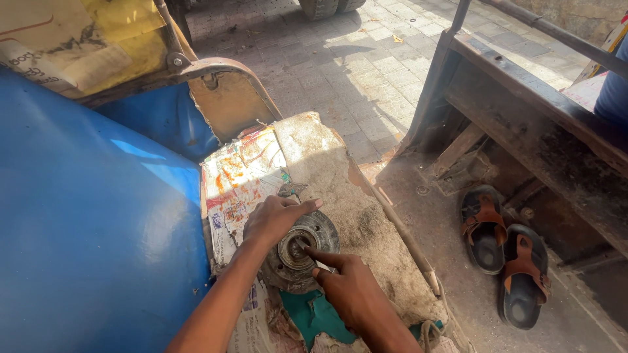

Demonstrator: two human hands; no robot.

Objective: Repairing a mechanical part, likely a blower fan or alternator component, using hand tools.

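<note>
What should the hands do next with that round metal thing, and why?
Probably keep the left hand pressed on the round, greasy grey metal wheel hub and work the right hand's forefinger around its open centre. That finger already points into the bore, and the hub lies loose on worn newspaper.

I see both bare forearms entering from the bottom edge and converging toward the centre. My left hand (pixel 275 219) lies palm down, knuckles raised, fingers curled loosely, with the index finger extended to the right and the thumb tucked below. My left forearm runs diagonally up from the lower left, wrist straight. My right hand (pixel 347 287) sits lower and to the right, back of the hand up, index finger extended toward the upper left, remaining fingers folded under. The two hands are close but apart.
</note>
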